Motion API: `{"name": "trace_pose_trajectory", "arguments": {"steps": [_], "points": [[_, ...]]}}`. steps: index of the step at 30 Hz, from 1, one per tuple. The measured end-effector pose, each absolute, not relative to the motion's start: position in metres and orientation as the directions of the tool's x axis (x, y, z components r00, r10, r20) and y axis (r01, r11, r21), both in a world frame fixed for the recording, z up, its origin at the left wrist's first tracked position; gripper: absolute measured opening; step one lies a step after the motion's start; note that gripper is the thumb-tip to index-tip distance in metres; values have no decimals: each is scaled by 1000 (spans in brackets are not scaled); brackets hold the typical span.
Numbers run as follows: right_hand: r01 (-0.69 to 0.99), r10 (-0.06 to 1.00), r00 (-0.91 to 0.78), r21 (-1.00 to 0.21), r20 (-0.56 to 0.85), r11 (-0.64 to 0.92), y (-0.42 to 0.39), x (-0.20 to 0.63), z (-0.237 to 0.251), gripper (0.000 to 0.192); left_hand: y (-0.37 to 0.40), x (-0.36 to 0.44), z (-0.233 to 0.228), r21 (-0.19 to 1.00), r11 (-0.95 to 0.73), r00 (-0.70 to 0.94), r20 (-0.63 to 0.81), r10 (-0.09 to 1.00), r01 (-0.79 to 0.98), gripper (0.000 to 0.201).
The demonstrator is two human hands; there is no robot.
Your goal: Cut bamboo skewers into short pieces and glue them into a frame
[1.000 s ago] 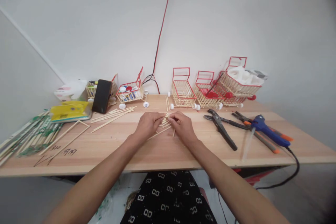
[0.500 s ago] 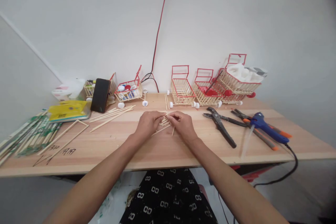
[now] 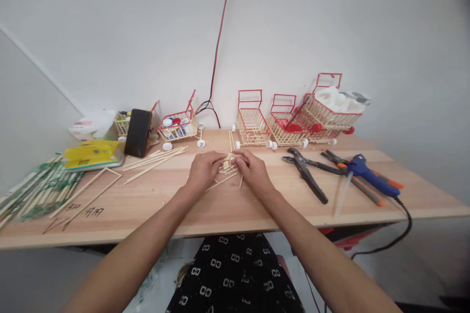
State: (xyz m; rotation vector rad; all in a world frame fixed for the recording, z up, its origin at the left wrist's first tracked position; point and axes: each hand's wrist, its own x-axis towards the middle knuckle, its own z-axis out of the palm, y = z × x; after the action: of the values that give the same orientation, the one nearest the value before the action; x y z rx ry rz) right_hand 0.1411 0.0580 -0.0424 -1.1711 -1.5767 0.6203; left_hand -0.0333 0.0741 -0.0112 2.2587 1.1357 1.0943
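My left hand (image 3: 201, 170) and my right hand (image 3: 253, 170) meet at the middle of the wooden table (image 3: 220, 205). Between their fingertips sits a small bundle of short wooden sticks (image 3: 228, 163), gripped from both sides. A few loose short sticks (image 3: 222, 181) lie on the table just under and beside the hands. The fingers hide most of the bundle.
Several stick-built miniature carts with red frames (image 3: 253, 124) line the back wall. Black pliers (image 3: 306, 173) and a blue glue gun (image 3: 367, 176) with its cable lie to the right. Long sticks (image 3: 154, 161), a stick frame (image 3: 91, 188), a phone (image 3: 137, 133) and a yellow pack (image 3: 91, 154) lie left.
Both hands have stayed together over the stick bundle, their fingers shifting slightly on it. The view has drifted a little; nothing else on the table has moved.
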Motion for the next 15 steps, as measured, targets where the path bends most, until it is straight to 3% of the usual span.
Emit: {"name": "trace_pose_trajectory", "arguments": {"steps": [5,10,15], "points": [[415,865,90,-808,494,419,56,142,-36,40,77,-33,-13,799,-477,295,386,874,365,25],[430,818,147,-780,557,454,55,143,-32,32,81,-32,-16,892,-385,236,331,914,239,25],[373,896,56,-842,440,389,56,140,-35,37,80,-30,-10,976,-212,209,197,958,52,29]]}}
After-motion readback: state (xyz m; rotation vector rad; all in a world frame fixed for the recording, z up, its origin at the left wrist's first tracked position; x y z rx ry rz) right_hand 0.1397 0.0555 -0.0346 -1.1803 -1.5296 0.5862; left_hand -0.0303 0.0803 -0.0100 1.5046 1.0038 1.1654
